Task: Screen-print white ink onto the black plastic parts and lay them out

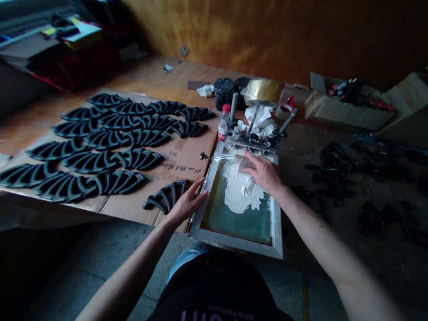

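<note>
A silver-edged screen-printing frame (278, 229) lies in front of me, its green mesh (235, 225) partly covered by thick white paste (241, 189). At the frame's left edge is my left hand (188, 201), thumb over the rim and fingers along the side. My right hand (264, 172) is above the paste near the far end, fingers bent around a flat pale scraper-like piece (237, 162) that is blurred. A black curved, ribbed part (166, 196) lies just left of my left hand. By the frame's upper left edge sits a small black piece (203, 156).
Rows of similar black ribbed parts (96, 137) cover cardboard on the left. Behind the frame stand a red-capped bottle (223, 123), black tubs (224, 92), a tape roll (263, 91) and a paste-smeared clamp (252, 143). Dark parts (336, 169) and an open box (350, 104) are on the right.
</note>
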`<state>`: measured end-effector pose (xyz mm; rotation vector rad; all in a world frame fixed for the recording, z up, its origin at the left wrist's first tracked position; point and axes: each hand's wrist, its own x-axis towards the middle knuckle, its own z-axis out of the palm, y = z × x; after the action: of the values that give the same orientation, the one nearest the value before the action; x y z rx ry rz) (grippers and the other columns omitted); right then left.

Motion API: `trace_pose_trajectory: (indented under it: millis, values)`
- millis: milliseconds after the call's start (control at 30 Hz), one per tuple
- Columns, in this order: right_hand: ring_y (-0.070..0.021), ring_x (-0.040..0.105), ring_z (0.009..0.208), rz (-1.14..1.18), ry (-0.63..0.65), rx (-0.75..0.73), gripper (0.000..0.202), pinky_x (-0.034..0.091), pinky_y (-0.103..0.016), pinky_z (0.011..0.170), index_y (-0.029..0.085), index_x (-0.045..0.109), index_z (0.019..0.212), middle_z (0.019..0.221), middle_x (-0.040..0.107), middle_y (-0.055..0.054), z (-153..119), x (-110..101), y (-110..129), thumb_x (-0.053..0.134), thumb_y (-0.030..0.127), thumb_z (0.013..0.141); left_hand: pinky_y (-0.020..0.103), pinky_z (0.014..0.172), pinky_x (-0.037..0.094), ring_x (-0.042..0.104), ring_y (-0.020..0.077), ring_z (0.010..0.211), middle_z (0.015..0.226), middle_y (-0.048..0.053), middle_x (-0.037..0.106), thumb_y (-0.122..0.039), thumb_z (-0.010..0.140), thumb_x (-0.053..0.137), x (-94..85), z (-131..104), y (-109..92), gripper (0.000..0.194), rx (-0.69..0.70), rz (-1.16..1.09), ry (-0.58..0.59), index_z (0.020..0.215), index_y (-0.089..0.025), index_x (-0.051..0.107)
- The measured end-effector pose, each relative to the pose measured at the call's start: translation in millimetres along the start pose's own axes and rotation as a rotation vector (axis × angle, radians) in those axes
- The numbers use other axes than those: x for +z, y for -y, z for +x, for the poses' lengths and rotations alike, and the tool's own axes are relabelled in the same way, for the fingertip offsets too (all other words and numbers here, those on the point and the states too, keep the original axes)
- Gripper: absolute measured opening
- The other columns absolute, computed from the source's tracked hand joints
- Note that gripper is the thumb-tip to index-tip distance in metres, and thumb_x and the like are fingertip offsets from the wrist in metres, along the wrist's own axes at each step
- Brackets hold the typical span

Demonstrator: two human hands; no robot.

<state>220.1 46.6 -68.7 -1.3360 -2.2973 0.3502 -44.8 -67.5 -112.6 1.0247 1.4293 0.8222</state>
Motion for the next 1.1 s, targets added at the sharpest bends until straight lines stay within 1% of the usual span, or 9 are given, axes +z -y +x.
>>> trace_pose_trajectory:
  millis: [100, 233, 333, 467, 567, 733, 833, 967, 1100]
  values:
    - [-0.0222, 0.062, 0.090, -0.057, -0.200, 0.135, 0.049, 0.050, -0.038, 0.086, 0.022, 0.055, 0.134, 0.102, 0.065, -0.008, 15.5, -33.6, -33.8, 0.064, 0.031, 0.086, 0.022, 0.058, 0.045, 0.059, 0.0150, 0.071, 0.093, 0.005, 0.069, -0.058, 0.083, 0.056, -5.2, -8.6, -40.7, 0.056, 0.109, 0.013, -0.037, 0.123, -0.020, 0.065]
    - [-0.0180, 0.061, 0.077, -0.103, -0.360, 0.363, 0.032, 0.051, -0.031, 0.074, 0.010, 0.067, 0.105, 0.086, 0.069, -0.009, -16.4, -48.2, -82.3, 0.044, 0.030, 0.096, 0.023, 0.064, 0.048, 0.059, 0.0136, 0.074, 0.091, 0.005, 0.067, -0.062, 0.088, 0.045, 0.3, -4.9, -94.6, 0.053, 0.330, -0.123, -0.127, 0.099, -0.017, 0.070]
    - [-0.0136, 0.057, 0.064, -0.076, -0.190, 0.361, 0.037, 0.050, -0.024, 0.066, 0.013, 0.067, 0.076, 0.070, 0.066, -0.004, -54.2, -9.0, -80.4, 0.044, 0.036, 0.094, 0.025, 0.069, 0.051, 0.063, 0.0150, 0.080, 0.090, 0.005, 0.068, -0.059, 0.090, 0.044, 9.0, 11.0, -128.1, 0.050, 0.478, -0.246, -0.169, 0.101, -0.016, 0.066]
    - [-0.0196, 0.062, 0.083, -0.139, 0.063, 0.180, 0.021, 0.049, -0.029, 0.076, 0.016, 0.064, 0.076, 0.088, 0.067, -0.009, -88.6, 53.6, -39.4, 0.068, 0.036, 0.082, 0.026, 0.066, 0.051, 0.066, 0.0170, 0.082, 0.083, 0.007, 0.069, -0.062, 0.090, 0.040, 17.4, 24.5, -145.7, 0.052, 0.514, -0.294, -0.193, 0.106, -0.017, 0.062]
    - [-0.0229, 0.062, 0.086, -0.220, 0.236, 0.212, 0.014, 0.045, -0.030, 0.074, 0.017, 0.058, 0.083, 0.088, 0.066, -0.012, -93.5, 64.0, -17.0, 0.059, 0.029, 0.089, 0.026, 0.067, 0.051, 0.066, 0.0174, 0.083, 0.089, 0.008, 0.071, -0.063, 0.090, 0.040, 26.5, 10.7, -120.1, 0.055, 0.443, -0.303, -0.216, 0.113, -0.018, 0.060]
    - [-0.0198, 0.059, 0.070, -0.078, 0.153, 0.262, 0.014, 0.039, -0.028, 0.062, 0.020, 0.050, 0.088, 0.077, 0.063, -0.005, -87.3, 59.7, 30.1, 0.045, 0.030, 0.096, 0.029, 0.059, 0.050, 0.067, 0.0241, 0.085, 0.096, 0.016, 0.071, -0.070, 0.080, 0.049, 57.5, -39.4, -28.7, 0.065, -0.094, -0.231, 0.181, 0.109, -0.013, 0.064]
    - [-0.0223, 0.058, 0.079, -0.036, 0.082, 0.019, 0.016, 0.042, -0.031, 0.070, 0.020, 0.050, 0.086, 0.080, 0.061, -0.007, -83.7, 76.5, 85.7, 0.043, 0.028, 0.097, 0.028, 0.061, 0.052, 0.066, 0.0227, 0.087, 0.096, 0.012, 0.069, -0.071, 0.080, 0.048, 64.6, -53.1, 9.4, 0.063, -0.150, -0.357, 0.013, 0.103, -0.015, 0.061]
    - [-0.0235, 0.055, 0.093, 0.071, 0.206, -0.289, 0.010, 0.044, -0.036, 0.085, 0.018, 0.057, 0.093, 0.092, 0.062, -0.009, -68.3, 108.2, 143.3, 0.049, 0.024, 0.094, 0.023, 0.053, 0.049, 0.061, 0.0138, 0.063, 0.075, 0.005, 0.065, -0.070, 0.079, 0.050, 19.8, -51.8, 42.1, 0.055, -0.144, -0.359, -0.409, 0.085, -0.015, 0.056]
    - [-0.0230, 0.054, 0.101, 0.145, 0.320, -0.314, 0.018, 0.044, -0.036, 0.091, 0.019, 0.061, 0.107, 0.102, 0.064, -0.008, -36.7, 145.0, 146.4, 0.056, 0.027, 0.092, 0.021, 0.048, 0.046, 0.063, 0.0135, 0.059, 0.079, 0.008, 0.069, -0.068, 0.087, 0.032, -55.9, -52.4, 87.4, 0.056, -0.295, -0.203, -0.582, 0.090, -0.016, 0.054]
